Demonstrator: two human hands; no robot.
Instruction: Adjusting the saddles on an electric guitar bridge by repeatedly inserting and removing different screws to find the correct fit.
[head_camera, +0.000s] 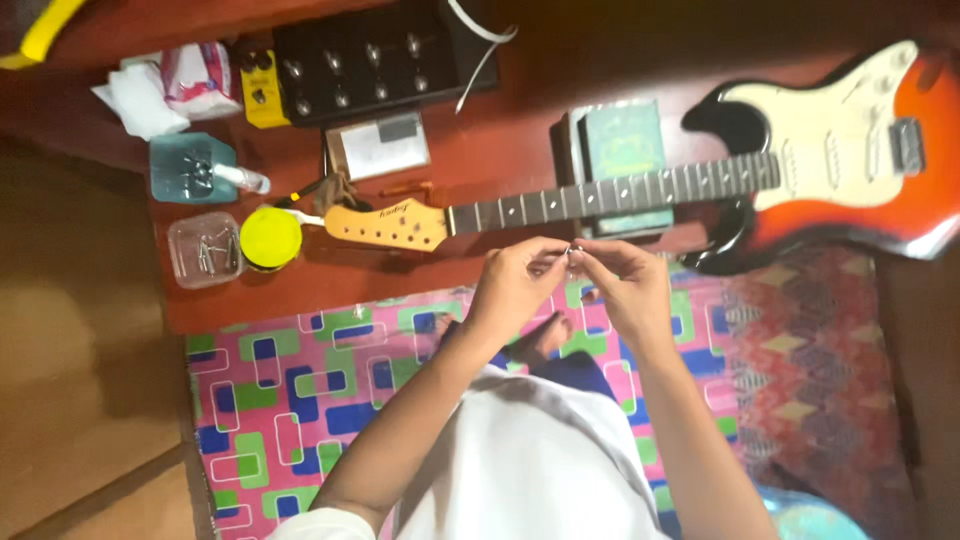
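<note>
A: Small metal part (572, 250) sat pinched between left hand (515, 283) and right hand (625, 285), both grips closed on it, above the mat.

B: Guitar (700, 185) beyond lay stringless; headstock (388, 224) posts bare, hardware apparently unfitted.

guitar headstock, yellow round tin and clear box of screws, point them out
guitar headstock (388, 224), head view, middle of its pale wood face
yellow round tin (270, 237), head view, centre of lid
clear box of screws (203, 250), head view, its middle

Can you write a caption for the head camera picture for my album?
Two hands, left hand and right hand, pinch a tiny part above an electric guitar.
</note>
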